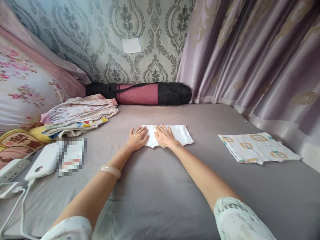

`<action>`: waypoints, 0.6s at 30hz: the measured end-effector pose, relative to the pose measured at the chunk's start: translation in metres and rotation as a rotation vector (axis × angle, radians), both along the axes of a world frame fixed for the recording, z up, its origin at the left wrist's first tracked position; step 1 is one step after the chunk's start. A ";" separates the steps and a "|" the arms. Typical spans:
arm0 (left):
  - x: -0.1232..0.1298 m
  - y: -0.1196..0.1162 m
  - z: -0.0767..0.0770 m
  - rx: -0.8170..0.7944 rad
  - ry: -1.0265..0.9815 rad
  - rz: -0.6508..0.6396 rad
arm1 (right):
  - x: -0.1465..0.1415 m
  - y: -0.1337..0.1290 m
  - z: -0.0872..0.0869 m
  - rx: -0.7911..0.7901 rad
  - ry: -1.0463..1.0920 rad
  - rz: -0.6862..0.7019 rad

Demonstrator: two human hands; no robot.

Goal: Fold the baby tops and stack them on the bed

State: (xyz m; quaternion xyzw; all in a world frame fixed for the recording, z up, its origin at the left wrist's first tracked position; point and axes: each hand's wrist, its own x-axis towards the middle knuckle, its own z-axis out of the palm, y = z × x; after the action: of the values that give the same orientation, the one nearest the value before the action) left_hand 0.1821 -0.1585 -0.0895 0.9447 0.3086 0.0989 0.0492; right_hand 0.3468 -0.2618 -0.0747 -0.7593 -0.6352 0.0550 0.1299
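A folded white cloth (181,134), perhaps a garment, lies flat on the grey bed sheet (160,186). My left hand (138,138) rests on its left end, fingers spread and partly on the sheet. Flat on the middle of the cloth is my right hand (164,135), its fingers stretched out. Both palms face down, and neither hand grips anything. Part of the cloth is hidden under the hands. Off to the right lies another folded piece, a white cloth with orange patterns (260,146), apart from both hands.
A pile of printed clothes (80,111) lies at the left. Nearer are a white power bank (42,161) with a cable and a power strip (13,170). A pink mat in a black bag (137,94) lies along the wall. Purple curtains (237,50) hang at the right.
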 end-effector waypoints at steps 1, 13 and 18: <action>0.003 -0.001 0.004 0.000 0.022 0.010 | 0.003 -0.001 0.002 -0.010 0.015 0.003; 0.064 -0.026 -0.002 -0.060 0.013 -0.088 | 0.024 -0.022 -0.004 -0.014 -0.032 -0.091; 0.060 -0.022 -0.002 -0.054 0.017 -0.079 | 0.028 -0.023 -0.002 -0.020 -0.013 -0.101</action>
State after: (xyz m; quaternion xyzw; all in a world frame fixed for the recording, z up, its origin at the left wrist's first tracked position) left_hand 0.2423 -0.1804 -0.0914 0.9553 0.2743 0.0802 0.0760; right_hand 0.3752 -0.2853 -0.0767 -0.7920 -0.5963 0.0499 0.1209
